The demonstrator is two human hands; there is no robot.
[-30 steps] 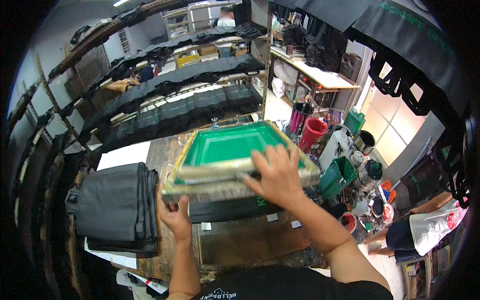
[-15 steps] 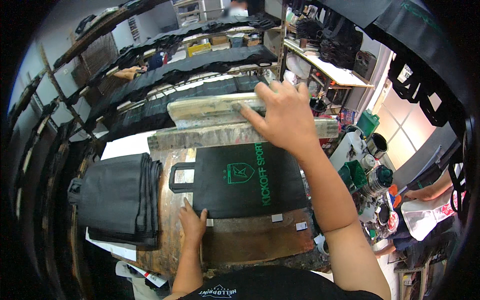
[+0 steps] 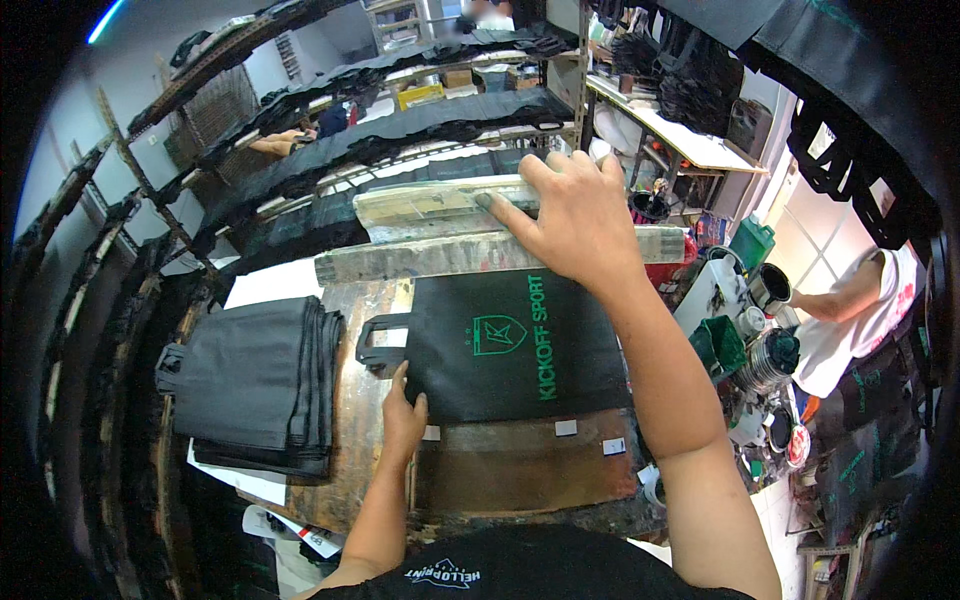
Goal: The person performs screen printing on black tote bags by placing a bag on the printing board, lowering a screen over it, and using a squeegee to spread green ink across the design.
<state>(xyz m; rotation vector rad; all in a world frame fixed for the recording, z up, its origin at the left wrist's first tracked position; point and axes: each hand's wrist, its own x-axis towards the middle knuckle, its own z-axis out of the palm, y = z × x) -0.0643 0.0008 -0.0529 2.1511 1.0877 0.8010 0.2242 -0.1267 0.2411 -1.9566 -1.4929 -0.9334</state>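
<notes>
Bag (image 3: 515, 348) between hands: right hand (image 3: 582, 215) tight round squeegee (image 3: 430, 208), left hand (image 3: 405, 420) loosely open beside bag handle (image 3: 382, 356)

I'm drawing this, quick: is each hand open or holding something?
Left hand: open, at the edge of the bag.
Right hand: closed, holding the squeegee.

The tilted frame (image 3: 400, 262) hides the far edge of the black bag (image 3: 450, 380) from us, and the squeegee (image 3: 425, 210) hides the right hand's (image 3: 580, 215) fingertips. We cannot tell whether the left hand (image 3: 404, 425) grips the bag. A far person (image 3: 487, 12) is blurred and cut off above.
</notes>
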